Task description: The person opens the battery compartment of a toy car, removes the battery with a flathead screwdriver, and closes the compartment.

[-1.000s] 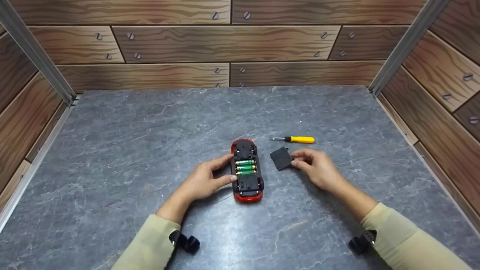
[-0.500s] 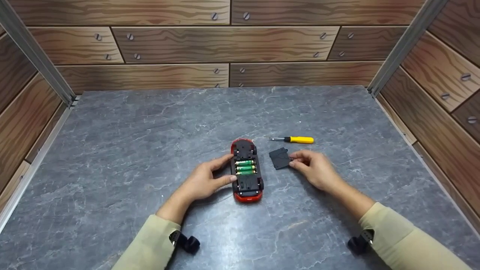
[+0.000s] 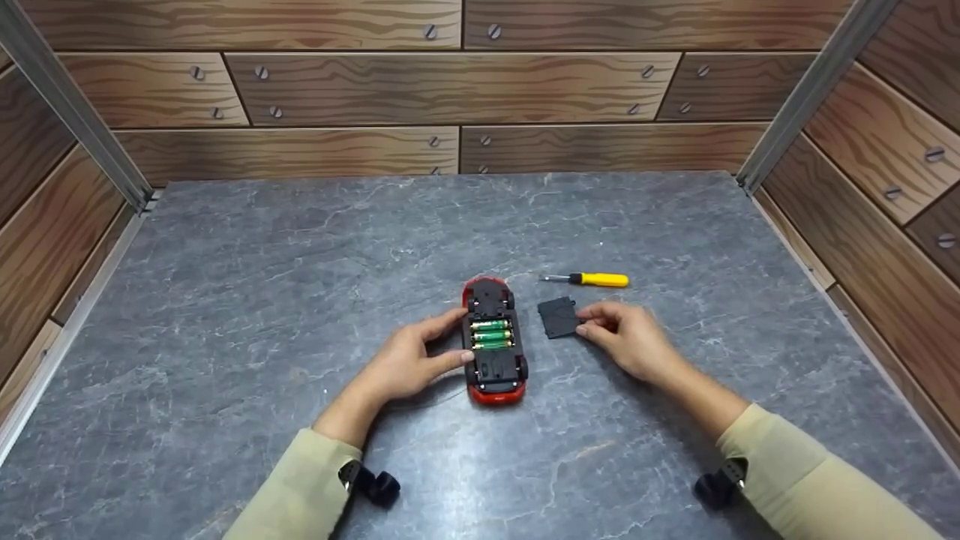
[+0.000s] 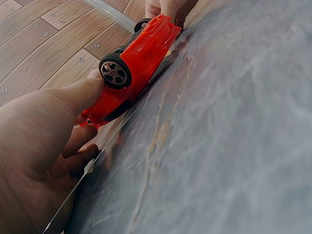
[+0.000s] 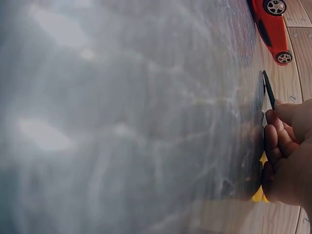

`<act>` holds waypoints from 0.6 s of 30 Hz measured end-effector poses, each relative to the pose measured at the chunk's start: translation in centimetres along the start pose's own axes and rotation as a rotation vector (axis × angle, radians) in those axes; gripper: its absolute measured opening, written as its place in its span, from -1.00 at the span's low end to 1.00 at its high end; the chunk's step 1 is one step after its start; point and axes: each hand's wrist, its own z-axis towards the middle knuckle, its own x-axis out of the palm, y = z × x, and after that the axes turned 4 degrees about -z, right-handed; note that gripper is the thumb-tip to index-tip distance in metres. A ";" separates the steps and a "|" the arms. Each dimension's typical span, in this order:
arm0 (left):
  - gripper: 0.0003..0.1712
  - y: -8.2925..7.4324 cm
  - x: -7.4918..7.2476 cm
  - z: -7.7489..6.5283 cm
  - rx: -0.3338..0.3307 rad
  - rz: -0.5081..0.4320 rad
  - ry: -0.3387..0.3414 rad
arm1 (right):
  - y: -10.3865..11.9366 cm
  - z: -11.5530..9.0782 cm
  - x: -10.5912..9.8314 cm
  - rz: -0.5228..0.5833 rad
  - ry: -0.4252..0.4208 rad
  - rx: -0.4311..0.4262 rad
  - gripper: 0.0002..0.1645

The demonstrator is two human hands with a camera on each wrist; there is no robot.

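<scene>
A red toy car (image 3: pixel 498 394) lies upside down on the table, its black underside up. Its battery bay is uncovered and holds green batteries (image 3: pixel 491 335) side by side. My left hand (image 3: pixel 409 362) grips the car from its left side, thumb by one wheel (image 4: pixel 115 71) and a finger farther along. To the right of the car, my right hand (image 3: pixel 634 339) pinches a square black battery cover (image 3: pixel 558 318) by its right edge between thumb and fingers. In the right wrist view the cover (image 5: pixel 269 90) shows edge-on, tilted close over the tabletop.
A screwdriver (image 3: pixel 602 280) with a yellow handle lies just beyond the cover, its tip to the left. The grey marbled table (image 3: pixel 300 247) ends at wood-patterned walls (image 3: pixel 450 86) at the back and sides.
My right hand has shifted slightly left with the battery cover, which has turned a little, more square to the car. My left hand and the car have stayed put.
</scene>
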 end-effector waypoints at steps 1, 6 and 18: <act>-0.15 0.0 0.0 0.0 -0.001 0.003 0.001 | 0.0 0.0 0.0 -0.001 0.004 0.001 -0.72; -0.16 -0.1 -0.1 0.0 -0.003 0.009 0.003 | 0.1 0.1 0.0 -0.009 0.018 -0.012 -0.71; -0.17 -0.1 -0.1 0.0 0.007 0.016 0.000 | -0.1 0.2 0.2 -0.001 0.033 -0.023 -0.71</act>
